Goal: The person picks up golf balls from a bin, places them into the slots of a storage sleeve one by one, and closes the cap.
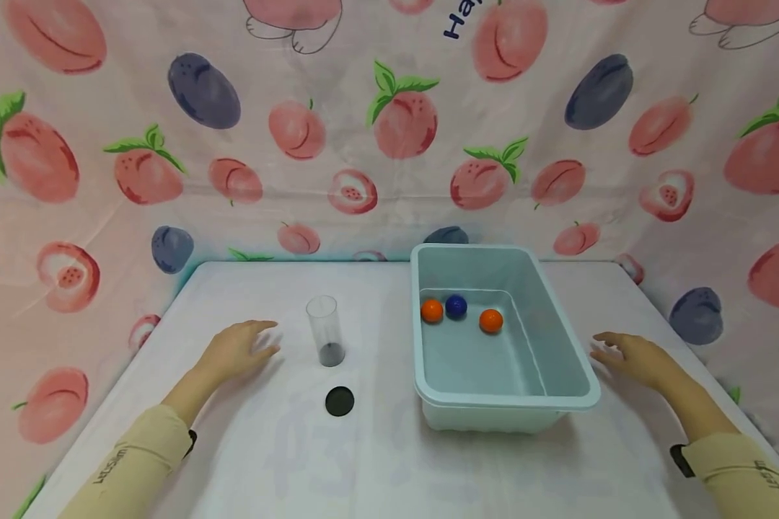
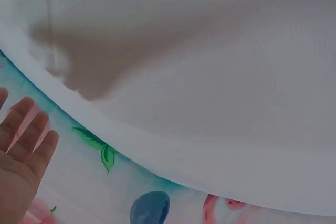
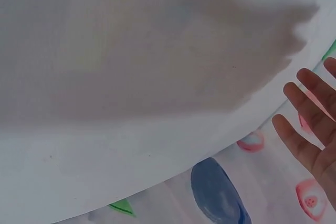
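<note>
In the head view my left hand [image 1: 239,351] hovers over the left part of the table, fingers extended and holding nothing. To its right stands a clear plastic cup [image 1: 325,328], upright, tall and narrow. A round black disc [image 1: 340,401] lies flat in front of the cup. My right hand [image 1: 636,358] is just outside the right wall of a pale blue-grey bin [image 1: 506,398], its fingers loosely spread. Inside the bin rest two orange balls [image 1: 491,321] and a dark blue ball [image 1: 456,307]. Both wrist views show bare fingers [image 2: 32,137] above the white surface.
The white table [image 1: 285,461] ends at a back edge against a fruit-print cloth [image 1: 350,137], which also hangs along both sides. The bin's raised walls stand between the cup and my right hand.
</note>
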Motion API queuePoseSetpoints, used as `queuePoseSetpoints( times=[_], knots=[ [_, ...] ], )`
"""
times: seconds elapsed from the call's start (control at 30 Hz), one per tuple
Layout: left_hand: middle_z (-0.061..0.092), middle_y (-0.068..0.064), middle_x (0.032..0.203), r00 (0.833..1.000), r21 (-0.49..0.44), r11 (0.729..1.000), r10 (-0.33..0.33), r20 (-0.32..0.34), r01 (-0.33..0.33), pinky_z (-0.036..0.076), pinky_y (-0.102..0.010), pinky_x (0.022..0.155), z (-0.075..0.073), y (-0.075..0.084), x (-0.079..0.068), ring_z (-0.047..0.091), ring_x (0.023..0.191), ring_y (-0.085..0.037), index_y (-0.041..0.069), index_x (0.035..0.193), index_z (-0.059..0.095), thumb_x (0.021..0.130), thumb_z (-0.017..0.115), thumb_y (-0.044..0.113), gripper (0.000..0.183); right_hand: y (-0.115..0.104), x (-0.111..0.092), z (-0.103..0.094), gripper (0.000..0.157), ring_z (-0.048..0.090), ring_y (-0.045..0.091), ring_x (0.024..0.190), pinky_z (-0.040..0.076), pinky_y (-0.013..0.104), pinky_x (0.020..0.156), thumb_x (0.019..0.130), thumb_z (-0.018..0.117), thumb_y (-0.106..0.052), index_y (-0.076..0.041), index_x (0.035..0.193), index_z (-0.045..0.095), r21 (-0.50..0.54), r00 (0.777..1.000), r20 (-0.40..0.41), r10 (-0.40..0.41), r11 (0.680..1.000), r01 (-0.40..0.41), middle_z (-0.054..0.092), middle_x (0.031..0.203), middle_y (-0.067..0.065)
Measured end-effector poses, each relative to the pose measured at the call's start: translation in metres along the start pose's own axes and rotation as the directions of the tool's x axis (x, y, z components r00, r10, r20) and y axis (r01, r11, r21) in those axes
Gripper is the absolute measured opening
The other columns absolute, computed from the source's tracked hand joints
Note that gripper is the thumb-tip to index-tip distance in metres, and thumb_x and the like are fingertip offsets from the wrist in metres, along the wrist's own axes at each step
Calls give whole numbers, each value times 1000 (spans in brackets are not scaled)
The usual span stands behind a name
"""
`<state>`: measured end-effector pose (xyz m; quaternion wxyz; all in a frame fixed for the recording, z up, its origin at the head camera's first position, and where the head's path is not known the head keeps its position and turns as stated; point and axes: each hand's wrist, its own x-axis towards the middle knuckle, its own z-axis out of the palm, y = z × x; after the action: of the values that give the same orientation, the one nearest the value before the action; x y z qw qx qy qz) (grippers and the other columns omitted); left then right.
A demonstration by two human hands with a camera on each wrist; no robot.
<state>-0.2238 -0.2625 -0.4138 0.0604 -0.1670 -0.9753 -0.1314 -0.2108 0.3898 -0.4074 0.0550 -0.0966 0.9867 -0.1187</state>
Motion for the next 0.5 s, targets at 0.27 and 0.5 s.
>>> queuePoseSetpoints(
  times=[0.27,0.5],
  knots=[
    [69,-19,107,1000,-20,1000,5,6,-4,51,-52,83,-2,3,0,64,97,-36,3,113,66,87,65,26,35,-2,0,-8,40,63,44,87,52,57,74,90,61,-21,11,114,57,-7,998,-20,-54,999,54,63,100,32],
    [71,-16,99,1000,-29,1000,-5,-9,5,52,-51,78,-2,6,-2,66,90,-35,3,111,67,88,65,26,33,-10,3,-25,40,64,41,82,54,53,69,89,62,-19,11,114,57,-1,998,-35,-50,999,50,64,97,31]
  ],
)
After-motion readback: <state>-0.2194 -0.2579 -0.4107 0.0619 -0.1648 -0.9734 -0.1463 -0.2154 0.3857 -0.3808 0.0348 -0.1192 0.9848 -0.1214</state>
